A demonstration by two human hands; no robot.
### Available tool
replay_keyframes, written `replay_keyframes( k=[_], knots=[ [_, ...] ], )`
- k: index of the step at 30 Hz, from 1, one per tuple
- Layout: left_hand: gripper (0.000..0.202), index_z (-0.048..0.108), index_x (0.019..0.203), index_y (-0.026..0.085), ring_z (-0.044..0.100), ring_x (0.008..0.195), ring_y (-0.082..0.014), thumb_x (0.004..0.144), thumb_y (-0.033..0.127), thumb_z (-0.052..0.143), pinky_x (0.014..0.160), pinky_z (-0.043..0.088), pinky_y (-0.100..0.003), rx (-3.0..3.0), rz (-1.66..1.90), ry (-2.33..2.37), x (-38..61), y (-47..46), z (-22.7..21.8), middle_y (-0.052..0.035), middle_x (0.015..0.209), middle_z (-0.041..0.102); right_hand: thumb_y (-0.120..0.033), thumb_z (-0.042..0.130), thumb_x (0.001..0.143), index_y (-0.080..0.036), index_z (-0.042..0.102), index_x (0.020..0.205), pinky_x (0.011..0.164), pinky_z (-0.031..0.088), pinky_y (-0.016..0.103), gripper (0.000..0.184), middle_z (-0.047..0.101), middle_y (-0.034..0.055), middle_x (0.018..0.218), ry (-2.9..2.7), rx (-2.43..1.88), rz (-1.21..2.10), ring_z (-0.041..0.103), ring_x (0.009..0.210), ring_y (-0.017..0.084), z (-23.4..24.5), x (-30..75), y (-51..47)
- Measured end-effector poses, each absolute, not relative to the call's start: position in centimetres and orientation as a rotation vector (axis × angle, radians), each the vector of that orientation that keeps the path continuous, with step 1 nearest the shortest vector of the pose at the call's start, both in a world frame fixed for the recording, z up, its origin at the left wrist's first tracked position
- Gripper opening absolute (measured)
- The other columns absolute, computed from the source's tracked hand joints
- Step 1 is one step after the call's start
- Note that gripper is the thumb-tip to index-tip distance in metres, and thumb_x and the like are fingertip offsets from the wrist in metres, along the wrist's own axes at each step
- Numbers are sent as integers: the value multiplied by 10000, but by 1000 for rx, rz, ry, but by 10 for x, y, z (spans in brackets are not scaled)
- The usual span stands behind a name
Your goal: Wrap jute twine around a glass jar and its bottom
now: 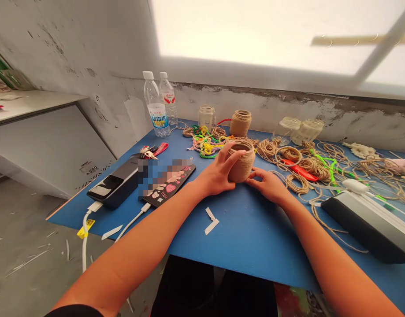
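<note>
fingers (234, 159) of our left hand (214, 177) clasp the twine-wrapped jar (247, 166) on the blue table (245, 240); our right hand (272, 187), fingers loosely parted, perhaps touches its base. pressing unevenly, we could tip it.

The left arm (149, 233) slants up and inward from a dark sleeve (75, 311), its left hand (217, 176) curved in a grip, fingers parted and thumb low. The right arm (334, 251), bare too, angles in from the other side; the right hand (268, 187) sits slightly lower, fingers bent and pointing left.
</note>
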State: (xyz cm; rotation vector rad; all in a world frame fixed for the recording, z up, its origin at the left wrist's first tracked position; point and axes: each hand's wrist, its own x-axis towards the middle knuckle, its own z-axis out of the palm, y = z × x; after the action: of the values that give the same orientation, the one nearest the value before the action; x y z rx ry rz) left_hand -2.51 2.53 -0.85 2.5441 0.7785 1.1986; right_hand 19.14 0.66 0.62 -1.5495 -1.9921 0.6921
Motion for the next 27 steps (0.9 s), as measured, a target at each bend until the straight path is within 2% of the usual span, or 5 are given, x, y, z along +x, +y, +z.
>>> replay_keyframes(
  k=[4, 10, 13, 19, 27],
  knots=[
    [946, 251, 1450, 299, 93, 1514, -335, 647, 5, 656, 1218, 248, -515, 2629, 1151, 747, -24, 25, -9, -126, 1595, 74, -414, 635, 758, -232, 744, 775, 928, 464, 466, 213, 734, 84, 989, -2041, -1551, 643, 667, 977, 326, 1, 196, 11],
    [1015, 178, 1479, 324, -30, 1517, -389, 644, 31, 675, 1210, 119, -636, 2717, 1237, 824, -18, 21, -11, -139, 1609, 41, -354, 646, 800, -272, 755, 816, 937, 466, 460, 138, 743, 50, 1035, -2072, -1536, 601, 659, 1013, 305, -7, 198, 13],
    [1039, 152, 1492, 316, 14, 1515, -397, 642, 32, 679, 1203, 139, -642, 2734, 1263, 834, -15, 20, -14, -155, 1614, 6, -342, 630, 818, -273, 756, 838, 956, 455, 483, 144, 742, 43, 1073, -2077, -1525, 594, 649, 1046, 306, -9, 197, 12],
    [990, 196, 1493, 308, 63, 1512, -390, 659, 29, 651, 1173, 302, -583, 2661, 1249, 881, -13, 20, -19, -136, 1617, -2, -335, 612, 832, -273, 748, 819, 966, 443, 514, 150, 735, 44, 1103, -2081, -1516, 589, 644, 1054, 310, -10, 196, 12],
    [980, 210, 1468, 305, 49, 1511, -393, 642, 20, 652, 1183, 274, -589, 2604, 1211, 846, -13, 20, -16, -148, 1601, 20, -341, 617, 823, -281, 745, 816, 970, 435, 530, 142, 735, 38, 1103, -2078, -1517, 578, 644, 1059, 317, -10, 195, 12]
  ],
)
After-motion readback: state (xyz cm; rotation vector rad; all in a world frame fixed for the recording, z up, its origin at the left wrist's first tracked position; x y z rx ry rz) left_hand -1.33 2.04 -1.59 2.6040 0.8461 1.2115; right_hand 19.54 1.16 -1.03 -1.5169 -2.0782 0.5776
